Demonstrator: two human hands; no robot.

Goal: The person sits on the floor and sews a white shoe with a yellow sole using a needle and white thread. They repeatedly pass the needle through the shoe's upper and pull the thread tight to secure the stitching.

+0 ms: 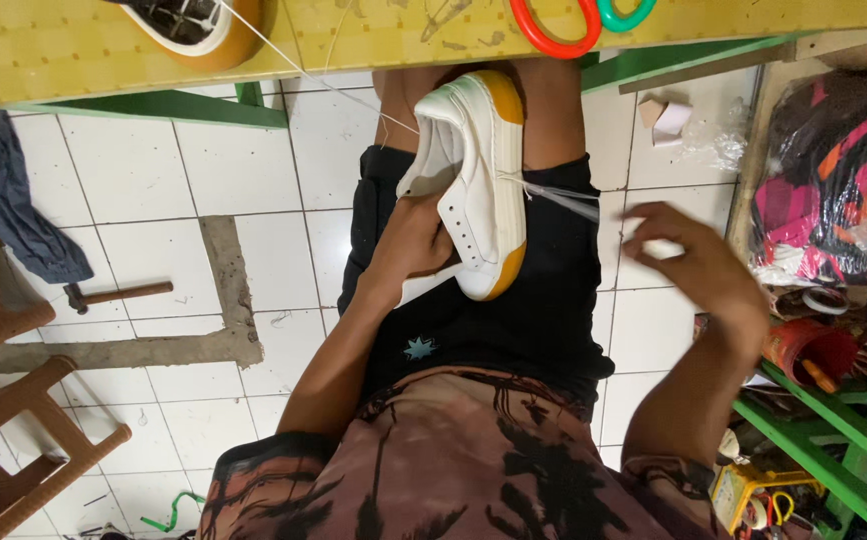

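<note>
A white shoe (478, 170) with a yellow-orange sole edge lies on my lap, toe toward the table. My left hand (408, 240) grips it by the opening at its side. A white thread (558, 195) runs from the shoe's side out to my right hand (698, 265), which pinches the thread's end, held apart to the right of the shoe. Another thread strand (303, 72) leads up from the shoe across the yellow table (53, 50).
A second shoe (193, 25) and red and green scissor handles (563, 25) lie on the table. A hammer (118, 295) rests on the tiled floor, wooden stools (13, 450) at left. Green shelving (833, 420) with tools and colourful cloth (833, 180) stands at right.
</note>
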